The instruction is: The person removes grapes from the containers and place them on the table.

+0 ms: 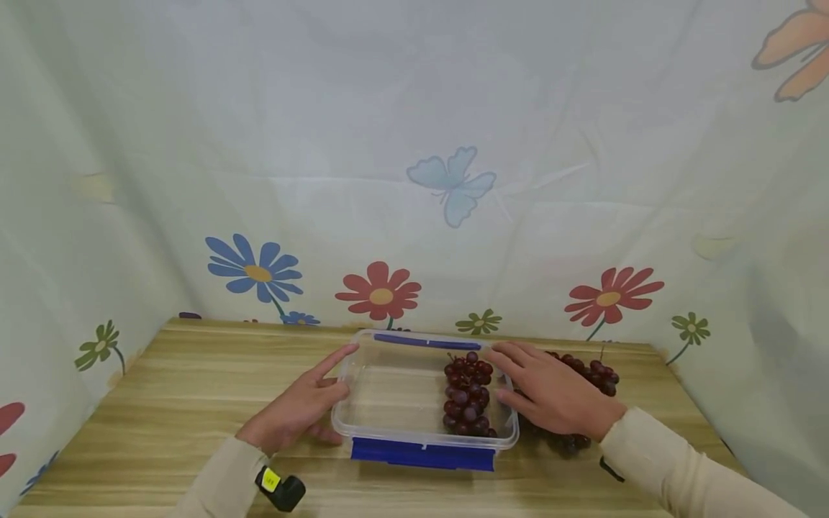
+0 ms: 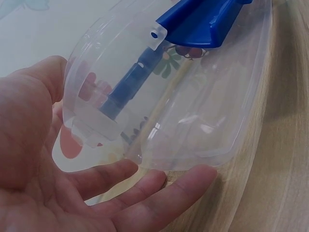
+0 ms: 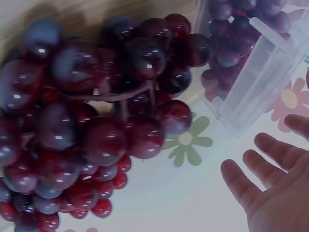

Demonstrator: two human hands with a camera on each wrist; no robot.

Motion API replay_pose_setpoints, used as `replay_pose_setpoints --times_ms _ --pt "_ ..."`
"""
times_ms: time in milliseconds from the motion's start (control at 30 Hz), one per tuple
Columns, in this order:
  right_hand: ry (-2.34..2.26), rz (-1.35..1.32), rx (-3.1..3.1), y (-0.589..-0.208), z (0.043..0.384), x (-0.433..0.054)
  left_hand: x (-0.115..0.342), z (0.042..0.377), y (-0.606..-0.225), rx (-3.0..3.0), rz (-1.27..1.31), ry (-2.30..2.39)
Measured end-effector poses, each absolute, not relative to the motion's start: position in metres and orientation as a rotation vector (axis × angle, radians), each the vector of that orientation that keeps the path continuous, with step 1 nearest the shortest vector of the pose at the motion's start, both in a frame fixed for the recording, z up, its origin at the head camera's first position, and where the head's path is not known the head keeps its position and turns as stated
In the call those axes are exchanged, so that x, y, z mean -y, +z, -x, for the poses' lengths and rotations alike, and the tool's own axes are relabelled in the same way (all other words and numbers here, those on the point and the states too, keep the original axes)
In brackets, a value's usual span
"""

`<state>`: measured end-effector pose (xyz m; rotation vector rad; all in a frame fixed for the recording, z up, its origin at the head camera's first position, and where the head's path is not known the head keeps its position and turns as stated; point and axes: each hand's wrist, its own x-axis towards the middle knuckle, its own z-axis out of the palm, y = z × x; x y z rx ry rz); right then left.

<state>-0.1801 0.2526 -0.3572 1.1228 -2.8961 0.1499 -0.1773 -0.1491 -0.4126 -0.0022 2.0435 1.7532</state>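
Observation:
A clear plastic food container [image 1: 388, 424] with blue latches sits on the wooden table, its blue front flap [image 1: 421, 455] folded outward. Inside, along its right side, lies a bunch of dark red grapes [image 1: 468, 396]. My left hand [image 1: 301, 406] is at the container's left side, with the thumb by the rim and straight fingers [image 2: 164, 203] low along the wall in the left wrist view. At the right rim is my right hand [image 1: 553, 388], its fingers [image 3: 241, 183] stretched out and spread, with nothing in its grip.
More dark red grapes [image 3: 101, 135] lie on the table right of the container, partly hidden under my right hand in the head view. Behind the wooden table [image 1: 194, 388] hangs a pale cloth [image 1: 311, 201] printed with flowers and butterflies.

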Motion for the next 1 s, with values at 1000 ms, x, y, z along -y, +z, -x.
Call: replay_pose_setpoints --times_ms 1000 --pt "-0.091 -1.086 3.177 -0.339 0.198 -0.193 0.151 0.179 -0.416 -2.031 -0.034 1.756"
